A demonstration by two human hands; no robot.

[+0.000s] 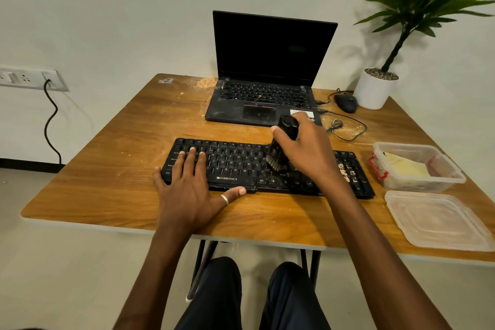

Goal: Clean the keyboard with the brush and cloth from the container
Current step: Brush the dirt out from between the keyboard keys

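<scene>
Keyboard (267, 169) lies across the frame's centre on the table (107, 169). Left hand (192, 185) presses flat on its left end, fingers straight. Right hand (302, 147) grips the black brush (281, 142), bristles on the keys. Container (417, 166) with the yellow cloth (404, 166) sits at right.

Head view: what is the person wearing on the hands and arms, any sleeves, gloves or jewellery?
No gloves and no sleeves show: both forearms are bare up to the picture's edge. The left hand has a plain silver-coloured ring on its thumb. The right hand shows no ring or watch. Dark trousers cover the legs.
</scene>
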